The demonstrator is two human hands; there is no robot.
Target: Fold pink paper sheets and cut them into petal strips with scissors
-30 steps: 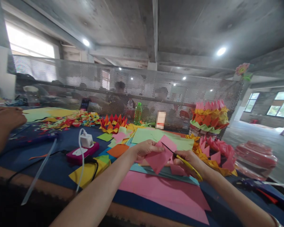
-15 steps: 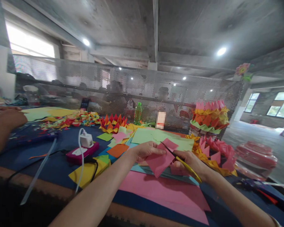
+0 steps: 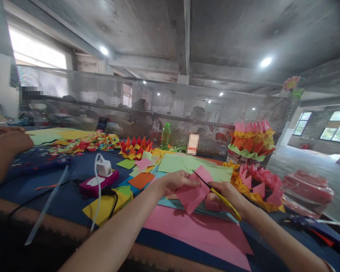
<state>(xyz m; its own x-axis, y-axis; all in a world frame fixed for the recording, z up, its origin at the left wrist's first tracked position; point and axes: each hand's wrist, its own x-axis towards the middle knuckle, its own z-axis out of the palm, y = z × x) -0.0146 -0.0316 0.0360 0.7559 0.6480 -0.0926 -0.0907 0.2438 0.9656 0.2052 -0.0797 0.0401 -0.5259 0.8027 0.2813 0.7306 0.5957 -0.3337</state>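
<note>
A square of pink paper is pinched in my left hand, its lower corner hanging toward me. My right hand grips a pair of scissors with yellow handles. Their dark blade lies across the upper part of the pink square. How far the blades are apart is hard to make out. Beneath my hands are larger pink sheets on top of blue-green paper, and pale green sheets spread just behind.
Pink and yellow folded-paper rings lie at right, near a clear jar and a glue gun. At left are a magenta power strip, paper scraps and another person's hand. A green bottle stands behind.
The pink square has shifted slightly under the scissors, and its upper part now looks flatter and lies more in one piece with the lower part. Both hands stay nearly in place.
</note>
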